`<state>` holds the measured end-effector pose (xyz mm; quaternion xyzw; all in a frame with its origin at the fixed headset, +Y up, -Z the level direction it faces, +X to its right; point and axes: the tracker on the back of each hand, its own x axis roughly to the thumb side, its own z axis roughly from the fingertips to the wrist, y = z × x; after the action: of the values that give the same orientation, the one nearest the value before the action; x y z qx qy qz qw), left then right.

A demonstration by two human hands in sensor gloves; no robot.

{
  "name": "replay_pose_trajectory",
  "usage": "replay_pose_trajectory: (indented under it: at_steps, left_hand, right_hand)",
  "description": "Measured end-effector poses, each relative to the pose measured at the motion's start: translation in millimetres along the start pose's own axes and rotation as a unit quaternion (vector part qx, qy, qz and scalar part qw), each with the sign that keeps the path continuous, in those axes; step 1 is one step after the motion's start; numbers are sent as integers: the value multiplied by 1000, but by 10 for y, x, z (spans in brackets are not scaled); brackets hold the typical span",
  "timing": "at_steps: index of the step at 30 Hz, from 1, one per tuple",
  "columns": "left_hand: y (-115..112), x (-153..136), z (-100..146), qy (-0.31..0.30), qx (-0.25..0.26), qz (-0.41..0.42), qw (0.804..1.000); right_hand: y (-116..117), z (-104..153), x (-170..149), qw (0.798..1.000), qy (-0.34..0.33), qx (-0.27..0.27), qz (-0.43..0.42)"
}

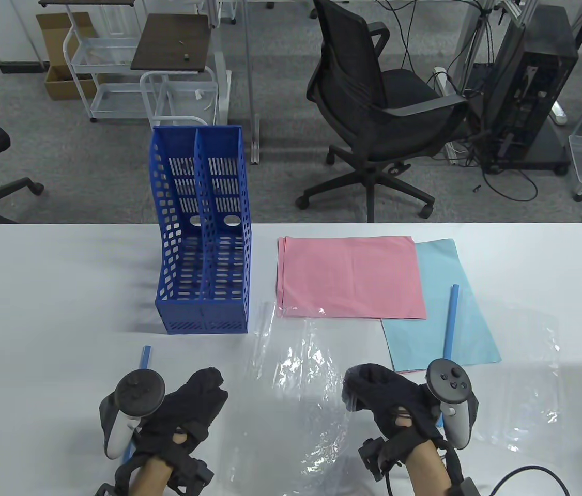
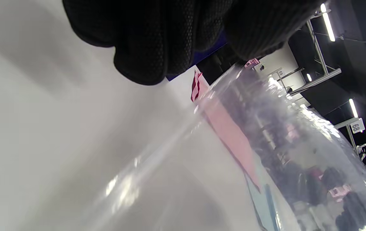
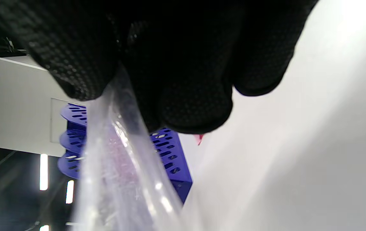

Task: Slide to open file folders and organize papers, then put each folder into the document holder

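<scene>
A clear plastic folder [image 1: 296,382] lies on the white table between my hands. My right hand [image 1: 373,387] pinches its clear sheet [image 3: 122,160] between thumb and fingers and lifts that edge. My left hand [image 1: 203,387] sits at the folder's left edge with fingers [image 2: 147,48] curled and nothing seen in them. The blue document holder [image 1: 203,248] stands upright at the back left, both slots empty. Pink papers [image 1: 348,276] partly cover a light blue paper [image 1: 441,330]. One blue slide bar [image 1: 450,323] lies on the blue paper, and another slide bar [image 1: 143,356] runs under my left tracker.
A second clear folder [image 1: 523,372] lies flat at the right, partly under the blue paper. The table's far edge [image 1: 425,225] runs behind the holder and papers, with an office chair [image 1: 373,103] beyond it on the floor.
</scene>
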<state>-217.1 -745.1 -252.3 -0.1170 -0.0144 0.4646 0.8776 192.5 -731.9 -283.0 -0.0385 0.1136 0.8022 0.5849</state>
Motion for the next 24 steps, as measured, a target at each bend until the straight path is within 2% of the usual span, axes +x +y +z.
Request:
replay_pose_trajectory:
  at_steps: [3,6,8,10,13,15,19,24]
  left_hand:
    - [-162,110,-19,-46,-77,23,996]
    - [-455,221,-33,-75,-179,70,979]
    - [-631,292,-29,-93,-232,72,966]
    - [-749,333,-9,-98,-255,68,960]
    - [-837,366,36,-87,-249,54,963]
    - [-854,393,70,-80,-221,32,971]
    - [-832,403,127,-55,-141,13,988]
    - [-800,369,124,-38,-97,33,994]
  right_hand:
    - [101,25,35,998,3,-30,55]
    - [304,28,60,996,-6,-23,81]
    - [453,25,63,996,-10,-17,91]
    - [601,24,61,995,-19,-5,100]
    - [812,30,60,996,-27,19,85]
    - [946,41,73,996,-31,34,75]
    - [997,42,76,996,-35,39,74]
    - [993,59,137,995,-54,25,75]
